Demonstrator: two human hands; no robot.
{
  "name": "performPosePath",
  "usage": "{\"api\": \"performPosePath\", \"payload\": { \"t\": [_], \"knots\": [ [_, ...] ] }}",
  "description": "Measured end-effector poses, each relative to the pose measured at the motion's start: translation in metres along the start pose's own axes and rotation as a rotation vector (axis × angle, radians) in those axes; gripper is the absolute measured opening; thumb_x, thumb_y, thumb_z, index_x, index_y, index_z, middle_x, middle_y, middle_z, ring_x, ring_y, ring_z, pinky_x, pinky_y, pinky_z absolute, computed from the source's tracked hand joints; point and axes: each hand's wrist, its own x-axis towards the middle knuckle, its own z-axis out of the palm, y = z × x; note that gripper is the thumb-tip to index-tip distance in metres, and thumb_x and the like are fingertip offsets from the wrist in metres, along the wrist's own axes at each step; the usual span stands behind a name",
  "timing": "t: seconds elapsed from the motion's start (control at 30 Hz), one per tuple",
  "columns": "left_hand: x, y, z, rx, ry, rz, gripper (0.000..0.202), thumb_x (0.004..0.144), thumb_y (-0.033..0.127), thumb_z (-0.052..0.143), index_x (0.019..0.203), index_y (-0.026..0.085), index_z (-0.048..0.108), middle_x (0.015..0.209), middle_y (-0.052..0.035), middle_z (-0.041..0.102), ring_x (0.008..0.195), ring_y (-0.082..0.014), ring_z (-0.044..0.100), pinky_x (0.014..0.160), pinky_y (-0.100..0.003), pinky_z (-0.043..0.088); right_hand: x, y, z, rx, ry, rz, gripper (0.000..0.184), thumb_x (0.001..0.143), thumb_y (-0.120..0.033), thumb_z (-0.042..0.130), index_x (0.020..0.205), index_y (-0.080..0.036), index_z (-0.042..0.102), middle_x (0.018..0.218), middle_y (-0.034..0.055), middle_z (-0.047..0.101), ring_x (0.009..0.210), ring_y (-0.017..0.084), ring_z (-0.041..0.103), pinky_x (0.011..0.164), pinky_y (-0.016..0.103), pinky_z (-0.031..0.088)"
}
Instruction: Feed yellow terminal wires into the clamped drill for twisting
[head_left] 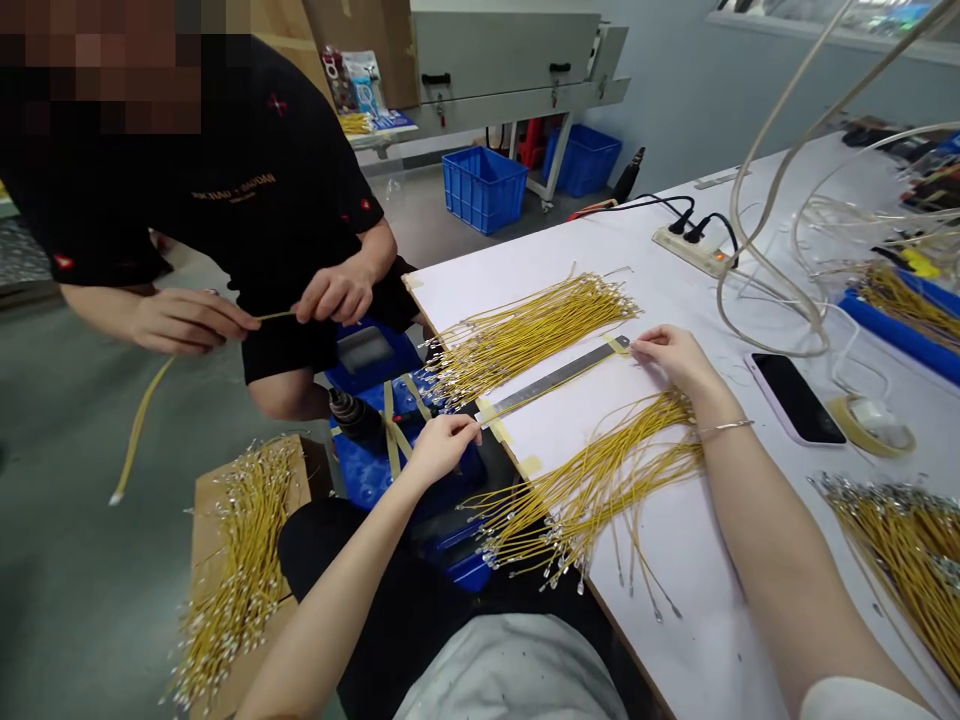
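A single yellow wire [541, 396] is stretched along the lower edge of a steel ruler [559, 378] taped to the white table. At the table's edge, my left hand [441, 450] pinches the wire's near end. My right hand [675, 360] is closed on its far end, beside the ruler's taped tip. Above the ruler lies a thick bundle of yellow wires [540, 330] with metal ends. Another loose bundle of yellow wires [600, 460] lies below it, partly under my right wrist, with its ends hanging over the edge.
Across from me a co-worker's hands [337, 292] hold a yellow wire. More wires lie on a cardboard box [202, 510] at lower left. A phone [796, 398], tape roll [874, 422], power strip [694, 250] and looping clear tubes stand to the right. Blue bins [484, 190] sit behind.
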Motion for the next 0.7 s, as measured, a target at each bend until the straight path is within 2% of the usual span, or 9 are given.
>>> {"api": "performPosePath", "payload": {
  "t": [0.13, 0.3, 0.57, 0.7],
  "knots": [
    [0.002, -0.003, 0.001, -0.050, 0.007, -0.027, 0.037, 0.078, 0.049, 0.047, 0.065, 0.018, 0.064, 0.050, 0.0031, 0.042, 0.050, -0.0132, 0.037, 0.056, -0.028, 0.028, 0.005, 0.000, 0.010, 0.148, 0.089, -0.036, 0.026, 0.059, -0.015, 0.081, 0.074, -0.016, 0.060, 0.068, 0.0012, 0.063, 0.061, 0.012, 0.059, 0.058, 0.023, 0.048],
    [0.001, -0.004, 0.000, -0.089, 0.013, -0.033, 0.038, 0.077, 0.050, 0.049, 0.067, 0.018, 0.066, 0.054, 0.0020, 0.047, 0.053, -0.0130, 0.037, 0.056, -0.028, 0.028, 0.007, 0.000, 0.025, 0.062, 0.195, 0.008, 0.027, 0.056, -0.013, 0.080, 0.074, -0.015, 0.060, 0.061, -0.0022, 0.058, 0.052, 0.010, 0.052, 0.046, 0.021, 0.041],
    [0.002, -0.010, 0.004, -0.137, 0.037, 0.017, 0.036, 0.081, 0.045, 0.051, 0.069, 0.017, 0.069, 0.056, 0.0012, 0.051, 0.054, -0.0131, 0.040, 0.058, -0.027, 0.028, 0.013, 0.006, 0.029, -0.054, 0.236, -0.006, 0.025, 0.061, -0.011, 0.077, 0.080, -0.015, 0.061, 0.068, -0.0018, 0.060, 0.059, 0.011, 0.056, 0.052, 0.022, 0.044],
    [0.003, -0.011, 0.005, -0.134, 0.044, 0.022, 0.033, 0.082, 0.041, 0.052, 0.068, 0.017, 0.070, 0.050, 0.0028, 0.045, 0.051, -0.0123, 0.038, 0.056, -0.027, 0.026, 0.014, 0.010, 0.028, -0.077, 0.235, -0.016, 0.024, 0.065, -0.012, 0.078, 0.083, -0.014, 0.063, 0.070, -0.0011, 0.061, 0.060, 0.010, 0.056, 0.053, 0.021, 0.045]
  ]
}}
